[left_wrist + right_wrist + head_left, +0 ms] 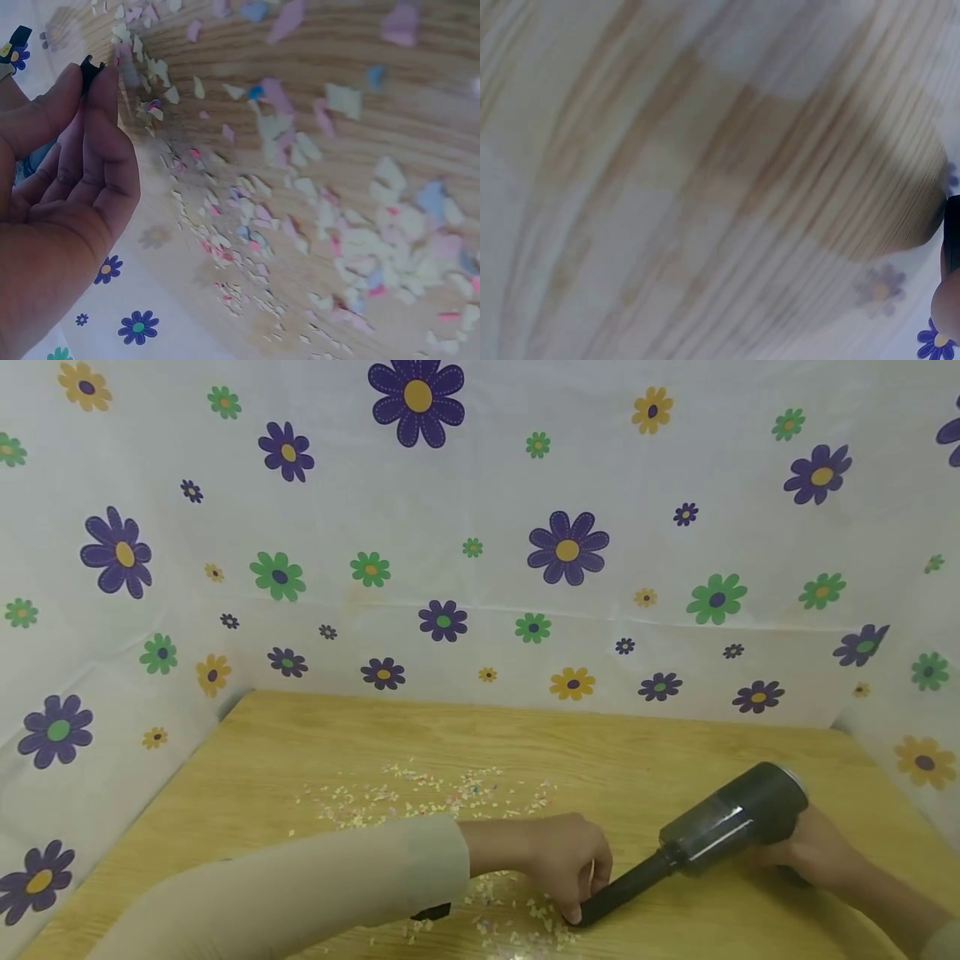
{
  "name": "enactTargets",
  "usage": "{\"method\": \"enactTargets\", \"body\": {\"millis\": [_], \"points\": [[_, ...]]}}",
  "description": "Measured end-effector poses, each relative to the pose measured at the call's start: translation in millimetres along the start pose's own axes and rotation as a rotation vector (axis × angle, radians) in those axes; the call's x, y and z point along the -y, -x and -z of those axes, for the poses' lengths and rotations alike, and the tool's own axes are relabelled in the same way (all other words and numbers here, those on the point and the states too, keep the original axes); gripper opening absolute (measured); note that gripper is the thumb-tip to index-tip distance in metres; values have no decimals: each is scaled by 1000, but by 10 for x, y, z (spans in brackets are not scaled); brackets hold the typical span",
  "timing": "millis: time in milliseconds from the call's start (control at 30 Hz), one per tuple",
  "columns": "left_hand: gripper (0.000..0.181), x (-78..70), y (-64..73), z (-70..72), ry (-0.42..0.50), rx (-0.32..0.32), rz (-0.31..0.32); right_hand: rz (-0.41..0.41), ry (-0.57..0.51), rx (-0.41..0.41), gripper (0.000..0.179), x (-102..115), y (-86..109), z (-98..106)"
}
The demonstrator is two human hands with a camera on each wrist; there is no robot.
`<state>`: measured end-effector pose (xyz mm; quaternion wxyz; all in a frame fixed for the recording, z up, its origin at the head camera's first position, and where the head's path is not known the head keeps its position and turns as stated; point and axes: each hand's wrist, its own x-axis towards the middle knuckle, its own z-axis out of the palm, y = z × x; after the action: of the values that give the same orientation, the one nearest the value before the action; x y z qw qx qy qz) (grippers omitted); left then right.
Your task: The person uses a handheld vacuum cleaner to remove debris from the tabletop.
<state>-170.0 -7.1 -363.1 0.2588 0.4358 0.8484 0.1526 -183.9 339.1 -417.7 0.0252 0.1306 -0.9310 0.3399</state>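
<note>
A dark handheld vacuum (712, 827) with a clear dust chamber slants across the right side of the table in the head view. My right hand (813, 852) grips its handle, which is mostly hidden. Only a fingertip (948, 309) and a black bit of the vacuum (952, 232) enter the right wrist view. The fingertips of my left hand (570, 860) pinch the end of the long black nozzle (630, 887). From the left wrist view, the thumb and index finger of that left hand (71, 165) hold a small black end piece (91, 73).
Small pastel paper scraps (457, 792) lie strewn over the left and middle of the wooden table (525, 735), some of them under my left forearm and near the nozzle. A flower-printed white sheet (480, 510) walls the table at the back and sides.
</note>
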Motion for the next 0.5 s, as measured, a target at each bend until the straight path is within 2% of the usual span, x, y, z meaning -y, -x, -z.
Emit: {"method": "enactTargets", "body": {"millis": [333, 500], "points": [[25, 64, 119, -6, -3, -4, 17, 3, -135, 77, 47, 167, -59, -93], [25, 99, 157, -42, 4, 1, 29, -24, -128, 102, 44, 217, -63, -132]]}}
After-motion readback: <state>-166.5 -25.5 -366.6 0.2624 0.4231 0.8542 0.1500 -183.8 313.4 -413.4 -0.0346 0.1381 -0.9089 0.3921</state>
